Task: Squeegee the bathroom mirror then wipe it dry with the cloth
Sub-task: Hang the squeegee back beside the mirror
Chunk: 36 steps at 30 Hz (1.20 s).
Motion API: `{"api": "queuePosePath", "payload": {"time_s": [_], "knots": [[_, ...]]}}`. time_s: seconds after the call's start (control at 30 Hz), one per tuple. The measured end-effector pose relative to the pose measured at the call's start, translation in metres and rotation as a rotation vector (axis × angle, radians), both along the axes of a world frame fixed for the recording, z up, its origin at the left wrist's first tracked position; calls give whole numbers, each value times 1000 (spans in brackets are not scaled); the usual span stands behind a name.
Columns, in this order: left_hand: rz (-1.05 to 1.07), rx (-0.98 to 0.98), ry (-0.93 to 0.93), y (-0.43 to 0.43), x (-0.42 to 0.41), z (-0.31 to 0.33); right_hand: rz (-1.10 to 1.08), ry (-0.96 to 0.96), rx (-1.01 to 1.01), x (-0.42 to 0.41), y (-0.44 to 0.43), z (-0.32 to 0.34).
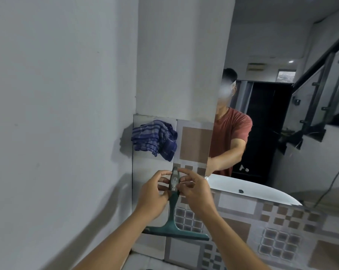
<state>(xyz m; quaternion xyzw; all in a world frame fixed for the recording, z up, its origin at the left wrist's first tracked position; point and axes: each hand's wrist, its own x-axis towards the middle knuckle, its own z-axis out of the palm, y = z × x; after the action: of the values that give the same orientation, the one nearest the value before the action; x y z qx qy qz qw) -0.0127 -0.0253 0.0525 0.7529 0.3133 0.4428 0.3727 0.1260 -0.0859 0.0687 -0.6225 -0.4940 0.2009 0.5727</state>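
While one green squeegee hangs against the tiled wall with its blade at the bottom and its handle pointing up, two hands meet at the handle's top. The left hand has its grip pinched on the left side of the handle, thumb and fingers closed onto it. The right hand pinches the handle's right side with its fingertips, the other fingers curled loosely. One blue checked cloth hangs bunched on the wall above and to the left of the hands, well apart from the squeegee. One mirror fills the right of the view, its left edge just beside the tiles, reflecting the person in a red shirt.
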Motion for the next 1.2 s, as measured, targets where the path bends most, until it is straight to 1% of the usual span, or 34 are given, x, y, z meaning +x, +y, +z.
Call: {"api": "queuePosePath", "payload": {"time_s": [0.2,0.47,0.67,0.83,0.93,1.0,1.1,1.2], "knots": [[15,40,34,20,9,-35,-32,-109,-60,4,15,-32],[59,78,34,30,23,-69,-100,-108,-56,10,24,-67],[133,200,69,28,25,-78,-120,-165,-48,9,26,-73],[126,223,120,27,23,-79,-76,-174,-78,10,17,-64],[151,209,122,20,13,-66,-49,-226,-79,7,2,-48],[166,236,109,14,2,-50,-50,-272,-57,5,-6,-30],[189,405,132,-1,-14,-14,-81,-342,8,-2,-16,6],[284,614,128,-13,-27,30,-105,-431,93,-8,-19,48]]}}
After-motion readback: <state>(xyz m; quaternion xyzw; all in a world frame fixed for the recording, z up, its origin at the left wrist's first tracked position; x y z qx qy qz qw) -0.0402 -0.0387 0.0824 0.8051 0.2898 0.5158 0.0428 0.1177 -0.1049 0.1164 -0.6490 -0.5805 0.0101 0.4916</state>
